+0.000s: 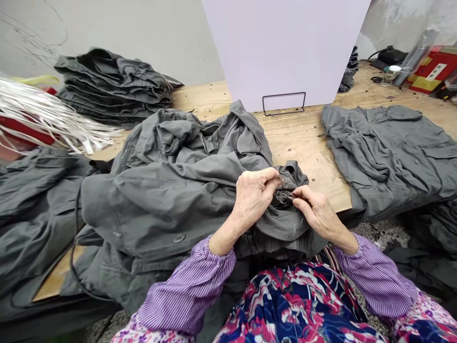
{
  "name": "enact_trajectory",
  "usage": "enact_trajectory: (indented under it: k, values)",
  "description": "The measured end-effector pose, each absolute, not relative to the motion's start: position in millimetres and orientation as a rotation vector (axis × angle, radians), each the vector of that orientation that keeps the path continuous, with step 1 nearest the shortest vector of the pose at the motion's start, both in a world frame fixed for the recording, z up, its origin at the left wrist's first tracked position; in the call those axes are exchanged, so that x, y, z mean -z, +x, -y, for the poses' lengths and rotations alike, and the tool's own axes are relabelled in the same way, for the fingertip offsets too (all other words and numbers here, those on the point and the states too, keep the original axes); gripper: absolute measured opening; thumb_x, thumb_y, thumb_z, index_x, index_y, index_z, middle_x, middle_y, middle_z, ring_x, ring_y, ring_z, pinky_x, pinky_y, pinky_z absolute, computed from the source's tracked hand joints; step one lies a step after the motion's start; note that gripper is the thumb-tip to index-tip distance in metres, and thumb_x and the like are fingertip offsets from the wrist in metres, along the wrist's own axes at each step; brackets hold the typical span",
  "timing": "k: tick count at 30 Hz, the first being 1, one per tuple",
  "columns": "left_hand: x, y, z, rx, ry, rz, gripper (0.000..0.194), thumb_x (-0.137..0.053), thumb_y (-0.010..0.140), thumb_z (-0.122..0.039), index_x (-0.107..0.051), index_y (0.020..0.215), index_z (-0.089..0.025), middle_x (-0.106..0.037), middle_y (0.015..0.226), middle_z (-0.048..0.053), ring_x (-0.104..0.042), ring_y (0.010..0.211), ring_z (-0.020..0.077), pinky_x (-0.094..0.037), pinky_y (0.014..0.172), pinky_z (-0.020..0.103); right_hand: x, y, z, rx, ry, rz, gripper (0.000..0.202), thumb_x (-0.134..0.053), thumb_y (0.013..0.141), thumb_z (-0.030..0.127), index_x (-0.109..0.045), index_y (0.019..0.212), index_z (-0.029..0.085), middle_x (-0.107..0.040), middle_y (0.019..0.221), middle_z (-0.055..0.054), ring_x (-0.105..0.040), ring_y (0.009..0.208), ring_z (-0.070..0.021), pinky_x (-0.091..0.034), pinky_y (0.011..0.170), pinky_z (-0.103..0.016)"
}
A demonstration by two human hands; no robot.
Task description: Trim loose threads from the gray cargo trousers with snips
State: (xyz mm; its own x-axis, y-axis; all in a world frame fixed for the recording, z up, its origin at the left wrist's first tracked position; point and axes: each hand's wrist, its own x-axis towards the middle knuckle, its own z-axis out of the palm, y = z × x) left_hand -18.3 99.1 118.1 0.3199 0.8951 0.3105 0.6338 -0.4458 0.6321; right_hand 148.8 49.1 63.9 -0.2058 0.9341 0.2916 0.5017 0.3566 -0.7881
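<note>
A dark grey garment (171, 200) lies bunched over the front of the wooden table, with a dark button (179, 237) on its near side. My left hand (254, 193) pinches the garment's edge beside a small button (284, 184). Just to the right, my right hand (316, 209) is closed, thumb and forefinger gripping a bit of the same garment. The two hands are close but apart. Folds of cloth hide part of what lies between the fingertips.
Folded grey garments (114, 88) are stacked at the back left, near white strips (53, 114). More grey clothing (392, 152) lies on the right of the wooden table (296, 138). A white board (285, 47) stands behind a black wire stand (283, 113). A red box (433, 69) sits back right.
</note>
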Motion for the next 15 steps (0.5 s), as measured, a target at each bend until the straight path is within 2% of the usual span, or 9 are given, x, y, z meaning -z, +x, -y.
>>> enact_trajectory:
  k: [8, 15]
  values:
    - [-117.4, -17.5, -97.9, -0.911, 2.175, -1.357, 0.019, -0.054, 0.078, -0.024, -0.063, 0.063, -0.017, -0.058, 0.053, -0.002, -0.049, 0.052, 0.01, -0.033, 0.053, 0.021, -62.5, 142.1, -52.7, -0.534, -1.22, 1.898, 0.015, -0.042, 0.091, 0.025, -0.052, 0.082, 0.019, -0.057, 0.073, -0.001, -0.054, 0.067, -0.0126, -0.036, 0.062, -0.024]
    - [-118.1, -17.2, -94.9, -0.942, 2.19, -1.319, 0.019, -0.054, 0.079, -0.023, -0.063, 0.063, -0.017, -0.059, 0.057, -0.001, -0.049, 0.055, 0.0093, -0.032, 0.053, 0.021, -77.2, 146.7, -57.6, -0.795, -1.26, 1.853, 0.015, -0.042, 0.09, 0.027, -0.052, 0.085, 0.019, -0.055, 0.07, 0.002, -0.051, 0.063, -0.0114, -0.035, 0.06, -0.023]
